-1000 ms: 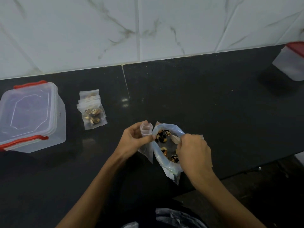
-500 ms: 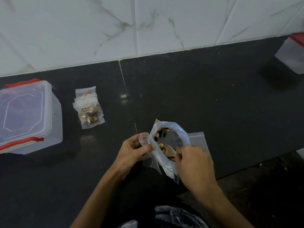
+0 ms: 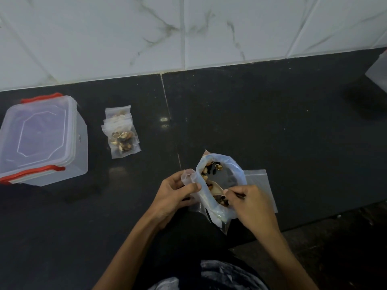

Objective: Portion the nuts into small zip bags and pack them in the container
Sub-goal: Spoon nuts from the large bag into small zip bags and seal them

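Note:
A large clear bag of nuts (image 3: pixel 234 170) stands open near the counter's front edge. My left hand (image 3: pixel 174 195) pinches a small empty zip bag (image 3: pixel 188 175) against the big bag's left rim. My right hand (image 3: pixel 251 204) holds a spoon (image 3: pixel 215 188) whose bowl sits among the nuts inside the big bag. A stack of small filled zip bags (image 3: pixel 121 135) lies on the counter to the left. Further left stands the clear container (image 3: pixel 41 139) with red clips, its lid on.
Flat empty zip bags (image 3: pixel 258 181) lie under and to the right of the big bag. Another clear box with a red lid (image 3: pixel 378 70) shows at the right edge. The black counter (image 3: pixel 272 122) ends just below my hands; a marble tile wall rises behind.
The view has shifted so everything sits lower in the frame. My right hand has drawn back to the big bag's right rim, and the spoon is visible inside. My left hand keeps its pinch.

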The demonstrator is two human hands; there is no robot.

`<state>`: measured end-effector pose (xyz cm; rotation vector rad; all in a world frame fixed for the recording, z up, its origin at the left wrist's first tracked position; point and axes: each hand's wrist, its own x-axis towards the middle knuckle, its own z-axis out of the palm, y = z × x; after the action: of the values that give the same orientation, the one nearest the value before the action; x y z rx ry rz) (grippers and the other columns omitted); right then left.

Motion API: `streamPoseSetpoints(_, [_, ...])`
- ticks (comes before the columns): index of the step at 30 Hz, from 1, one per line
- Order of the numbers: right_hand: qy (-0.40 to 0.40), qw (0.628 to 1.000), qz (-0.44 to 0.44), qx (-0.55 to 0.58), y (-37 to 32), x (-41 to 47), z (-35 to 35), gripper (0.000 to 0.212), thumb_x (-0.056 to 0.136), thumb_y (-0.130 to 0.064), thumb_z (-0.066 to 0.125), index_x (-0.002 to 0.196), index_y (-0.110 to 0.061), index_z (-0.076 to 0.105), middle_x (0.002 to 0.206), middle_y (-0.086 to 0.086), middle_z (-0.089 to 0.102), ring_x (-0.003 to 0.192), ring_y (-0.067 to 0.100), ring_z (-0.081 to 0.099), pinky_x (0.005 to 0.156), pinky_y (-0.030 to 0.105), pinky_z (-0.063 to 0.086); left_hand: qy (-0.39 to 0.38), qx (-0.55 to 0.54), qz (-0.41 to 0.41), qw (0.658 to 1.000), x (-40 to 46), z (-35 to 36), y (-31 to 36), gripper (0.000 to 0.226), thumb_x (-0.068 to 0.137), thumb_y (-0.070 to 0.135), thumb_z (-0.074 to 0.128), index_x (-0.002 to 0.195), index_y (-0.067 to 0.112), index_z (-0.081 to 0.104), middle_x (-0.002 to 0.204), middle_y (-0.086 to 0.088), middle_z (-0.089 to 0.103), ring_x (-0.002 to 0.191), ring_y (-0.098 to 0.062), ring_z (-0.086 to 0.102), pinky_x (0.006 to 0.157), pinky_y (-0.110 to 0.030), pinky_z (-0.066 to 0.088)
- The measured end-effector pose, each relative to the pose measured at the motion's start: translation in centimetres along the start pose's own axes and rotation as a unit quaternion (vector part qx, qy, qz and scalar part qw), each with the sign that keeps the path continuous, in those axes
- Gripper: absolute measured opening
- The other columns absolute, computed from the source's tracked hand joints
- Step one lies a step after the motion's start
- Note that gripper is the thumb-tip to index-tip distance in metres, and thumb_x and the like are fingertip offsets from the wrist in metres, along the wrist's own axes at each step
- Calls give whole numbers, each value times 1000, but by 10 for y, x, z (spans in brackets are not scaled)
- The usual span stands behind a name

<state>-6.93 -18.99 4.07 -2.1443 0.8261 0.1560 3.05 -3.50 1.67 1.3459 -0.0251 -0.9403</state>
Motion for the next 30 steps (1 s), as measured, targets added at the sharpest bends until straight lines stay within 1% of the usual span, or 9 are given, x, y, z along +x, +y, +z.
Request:
streamPoseSetpoints(9, [7, 999, -4, -34, -3, 10, 15, 20, 94, -31, 53, 83, -22, 67, 71, -6, 63, 64, 5, 58, 57, 17, 40, -3, 19, 0, 1000, 0, 0, -1, 58, 60, 19, 71, 116, 18, 57, 105, -6, 70, 103, -25, 66, 85, -40, 55])
streamPoseSetpoints(13, [-13, 999, 15, 26, -2, 11, 7, 17, 93, -29, 55, 85, -23, 69, 75, -5, 66, 70, 6, 60, 61, 17, 43, -1, 28, 5, 1000, -1, -1, 1, 54, 62, 18, 70, 115, 20, 58, 110, -9, 68, 104, -25, 65, 83, -40, 56])
streamPoseSetpoints(16, [-18, 998, 23, 60, -3, 8, -4, 17, 92, -29, 57, 78, -26, 67, 67, -9, 62, 62, 2, 55, 56, 15, 37, -5, 46, 12, 999, -4, -4, 3, 49, 65, 15, 71, 113, 22, 59, 111, -8, 67, 101, -21, 66, 81, -38, 57])
streamPoseSetpoints(18, [-14, 997, 19, 68, -3, 4, -10, 20, 91, -28, 58, 73, -26, 65, 62, -10, 59, 58, 0, 53, 53, 13, 35, 7, 83, 35, 996, -7, -6, 6, 49, 71, 7, 71, 116, 23, 57, 110, -2, 67, 96, -13, 67, 75, -29, 57])
streamPoseSetpoints(20, [-12, 996, 21, 85, -1, 0, -14, 21, 91, -28, 59, 72, -24, 67, 63, -10, 61, 58, -2, 54, 52, 11, 37, 36, 151, 75, 985, -11, -9, 11, 62, 74, 5, 73, 128, 22, 50, 115, 4, 63, 97, -8, 65, 70, -20, 55])
streamPoseSetpoints(22, [-9, 995, 27, 97, 0, -3, -17, 22, 90, -28, 59, 72, -22, 70, 62, -9, 61, 57, -4, 54, 51, 8, 37, 66, 212, 126, 967, -14, -11, 15, 74, 71, 7, 77, 135, 23, 43, 119, 10, 58, 101, -2, 61, 73, -15, 52])
streamPoseSetpoints(25, [-8, 994, 34, 105, 1, -6, -20, 24, 90, -27, 60, 68, -23, 68, 59, -9, 60, 54, -7, 54, 49, 7, 38, 70, 254, 176, 949, -17, -9, 19, 86, 63, 19, 84, 137, 27, 39, 121, 17, 54, 110, 4, 54, 82, -12, 47])
streamPoseSetpoints(28, [4, 993, 33, 116, -2, -13, -28, 21, 89, -28, 60, 69, -26, 68, 69, -4, 66, 70, 4, 60, 58, 16, 44, 67, 267, 208, 939, -20, -4, 19, 89, 59, 23, 82, 136, 24, 39, 122, 22, 50, 110, 17, 49, 83, -1, 40])
streamPoseSetpoints(30, [29, 990, 5, 139, -11, -21, -38, 18, 87, -28, 61, 71, -30, 68, 68, -7, 67, 69, 2, 60, 54, 10, 41, 72, 282, 222, 931, -20, -2, 17, 91, 59, 24, 83, 138, 22, 39, 127, 21, 49, 113, 16, 46, 86, 1, 37])
